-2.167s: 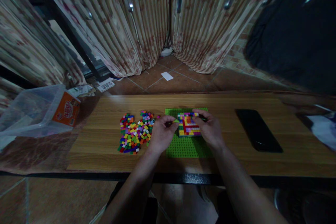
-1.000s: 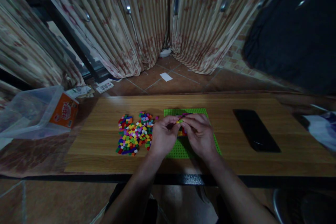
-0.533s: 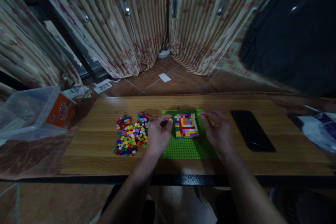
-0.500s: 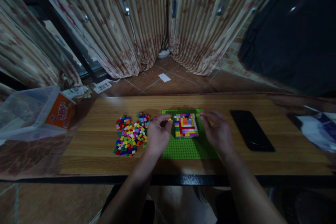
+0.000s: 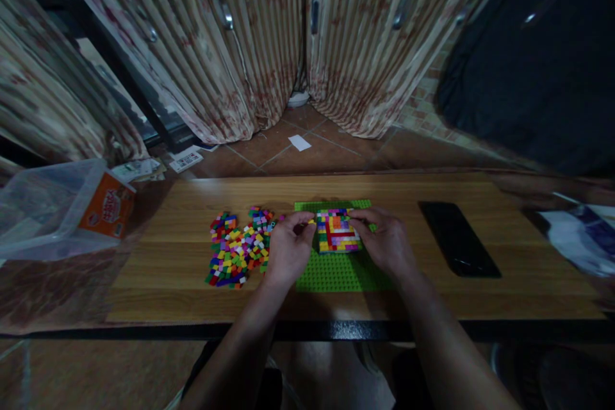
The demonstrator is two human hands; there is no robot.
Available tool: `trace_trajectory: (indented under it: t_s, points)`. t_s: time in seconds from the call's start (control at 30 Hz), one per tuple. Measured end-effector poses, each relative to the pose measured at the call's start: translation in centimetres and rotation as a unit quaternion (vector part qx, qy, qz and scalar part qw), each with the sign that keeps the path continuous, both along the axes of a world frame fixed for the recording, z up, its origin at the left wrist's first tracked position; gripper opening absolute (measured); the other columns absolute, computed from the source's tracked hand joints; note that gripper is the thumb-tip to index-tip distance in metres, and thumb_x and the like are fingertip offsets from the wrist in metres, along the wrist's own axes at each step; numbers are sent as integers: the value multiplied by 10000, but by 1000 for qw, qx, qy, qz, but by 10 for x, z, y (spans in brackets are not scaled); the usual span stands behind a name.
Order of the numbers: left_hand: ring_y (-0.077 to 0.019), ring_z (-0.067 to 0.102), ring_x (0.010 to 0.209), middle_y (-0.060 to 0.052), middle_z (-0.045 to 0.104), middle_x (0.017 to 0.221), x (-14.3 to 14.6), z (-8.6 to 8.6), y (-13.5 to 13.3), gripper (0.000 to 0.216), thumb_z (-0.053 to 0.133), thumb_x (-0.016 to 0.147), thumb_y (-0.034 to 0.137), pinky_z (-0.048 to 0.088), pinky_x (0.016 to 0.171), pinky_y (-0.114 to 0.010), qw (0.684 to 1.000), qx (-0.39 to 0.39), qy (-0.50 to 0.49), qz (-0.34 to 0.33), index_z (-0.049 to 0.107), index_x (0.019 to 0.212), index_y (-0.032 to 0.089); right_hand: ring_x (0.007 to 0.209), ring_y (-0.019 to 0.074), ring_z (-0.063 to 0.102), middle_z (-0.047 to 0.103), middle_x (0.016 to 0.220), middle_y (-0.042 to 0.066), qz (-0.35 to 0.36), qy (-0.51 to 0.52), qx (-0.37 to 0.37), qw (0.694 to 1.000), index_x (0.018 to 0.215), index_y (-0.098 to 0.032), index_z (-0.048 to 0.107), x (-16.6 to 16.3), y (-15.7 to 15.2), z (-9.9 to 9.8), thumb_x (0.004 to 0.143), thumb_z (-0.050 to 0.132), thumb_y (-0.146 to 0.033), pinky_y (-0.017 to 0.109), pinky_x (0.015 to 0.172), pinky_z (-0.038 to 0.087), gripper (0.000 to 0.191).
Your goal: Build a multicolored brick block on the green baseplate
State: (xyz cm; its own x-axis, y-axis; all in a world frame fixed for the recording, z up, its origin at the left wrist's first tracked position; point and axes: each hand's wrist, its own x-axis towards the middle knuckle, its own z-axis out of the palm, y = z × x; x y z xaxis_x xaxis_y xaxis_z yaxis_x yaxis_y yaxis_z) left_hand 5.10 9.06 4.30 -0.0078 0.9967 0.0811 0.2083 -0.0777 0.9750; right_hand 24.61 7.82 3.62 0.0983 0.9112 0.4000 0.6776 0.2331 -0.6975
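Block square (image 5: 337,231), made of many colours, sits on the far part of the green plate (image 5: 336,275) in the middle of the wooden surface (image 5: 528,282). Left hand (image 5: 287,248) is pinched narrow at the square's left edge, and I cannot tell if a tiny block is in the pinch. Right hand (image 5: 385,245) is curled, its fingertips (image 5: 354,214) touching the far right corner of the square; I cannot tell if it grips. A pile of little blocks (image 5: 237,250) lies just left of the left hand. A black phone (image 5: 456,246) lies to the right, well apart
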Motion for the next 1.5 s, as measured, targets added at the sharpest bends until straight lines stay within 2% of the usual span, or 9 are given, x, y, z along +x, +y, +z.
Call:
trace_trajectory:
  t_s: [0.3,0.63,0.8,1.1,1.37,1.5]
  points:
    - [-163,680,767,-39,747,845,-1,1,0,153,626,788,153,515,735,-267,1000,3,8,-5,732,896,174,806,221,700,763,899,56,-41,95,-39,994,916,-211,750,-4,1,-3,800,633,-349,386,791,553,214]
    - [-172,682,770,-43,747,840,-2,1,-1,164,626,791,161,518,735,-277,1000,-1,21,-1,735,912,178,787,222,688,750,898,95,-105,201,-61,972,955,-156,731,-3,3,-1,772,654,-418,393,780,550,329]
    - [-174,685,793,-49,748,857,-1,3,-1,163,613,796,150,520,759,-282,1000,2,25,-7,732,905,172,836,226,672,732,968,99,-99,206,-83,970,1056,-159,710,-9,9,-8,769,667,-485,407,793,537,436]
    - [-172,681,783,-34,748,833,-3,4,-2,140,629,789,144,524,754,-276,1000,0,19,-9,737,868,187,883,256,681,743,978,104,-99,210,-106,967,1035,-176,731,-18,14,-15,745,674,-534,447,829,530,464]
    - [-165,676,758,-40,744,842,-2,5,-2,162,620,786,132,517,729,-269,1000,-4,19,-8,734,894,173,774,242,691,758,867,90,-102,231,-135,958,988,-163,744,-22,12,-8,738,674,-517,381,704,537,439]
    - [-162,671,732,-36,741,818,-2,4,-2,161,628,784,142,513,701,-264,1000,-3,18,-12,741,894,179,766,239,686,754,858,86,-99,251,-143,952,990,-158,739,-22,13,-8,712,684,-528,378,706,529,466]
